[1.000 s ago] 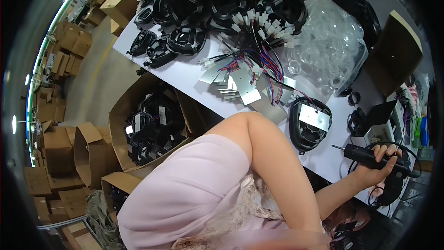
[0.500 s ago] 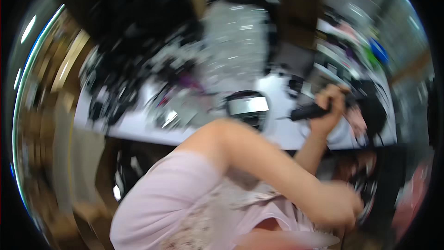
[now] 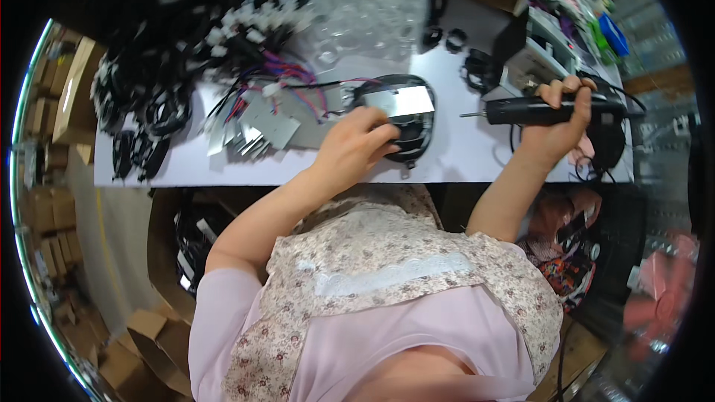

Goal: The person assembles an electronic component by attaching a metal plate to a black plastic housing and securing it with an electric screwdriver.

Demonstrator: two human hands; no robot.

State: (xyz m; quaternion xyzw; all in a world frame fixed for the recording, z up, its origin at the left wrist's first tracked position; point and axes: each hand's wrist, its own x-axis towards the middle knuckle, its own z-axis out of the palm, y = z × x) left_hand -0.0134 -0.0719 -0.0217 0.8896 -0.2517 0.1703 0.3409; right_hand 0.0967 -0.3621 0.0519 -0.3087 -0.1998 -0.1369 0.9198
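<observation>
On the white table lies a black oval housing with a shiny rectangular metal plate on its upper part. My left hand is on the housing's left side, fingers bent and closed against it. Whether a small piece sits between thumb and forefinger is hidden. To the right, my right hand grips a black electric screwdriver, its fingers wrapped around the body. The thin bit points left toward the housing, apart from it. Thin wires run from the housing to the left.
Left of the housing lie flat metal plates and coloured wires. Black cabled parts are heaped at the far left. Clear plastic pieces fill the back middle. A grey box-shaped device stands beyond the screwdriver.
My left hand has moved from low on the right, across my body, to the housing. My right hand still grips the screwdriver, now lying level and pointing left. The view has shifted and sharpened.
</observation>
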